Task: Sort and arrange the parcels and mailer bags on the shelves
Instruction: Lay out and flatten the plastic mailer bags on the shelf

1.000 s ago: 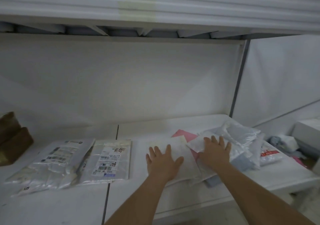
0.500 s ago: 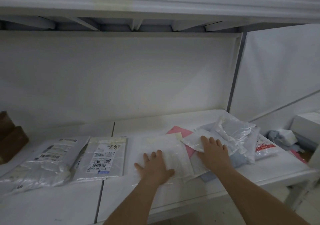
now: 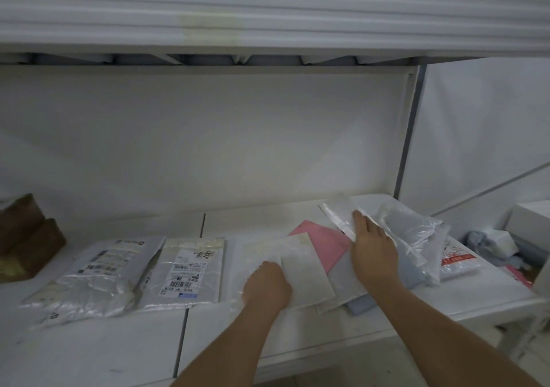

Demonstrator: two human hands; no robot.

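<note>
Two hands work — right hand (image 3: 373, 248) pinching a thin, floppy clear bag (image 3: 342, 212) by its edge, left hand (image 3: 266, 285) curled on a flat white bag (image 3: 306, 270) — both look light and slippery.

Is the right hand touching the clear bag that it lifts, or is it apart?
Touching. The head view shows the right hand gripping the clear bag at its edge.

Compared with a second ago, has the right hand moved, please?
Yes. The right hand has gone up and back toward the shelf's rear wall, lifting a clear mailer bag off the pile beside the pink envelope.
</note>
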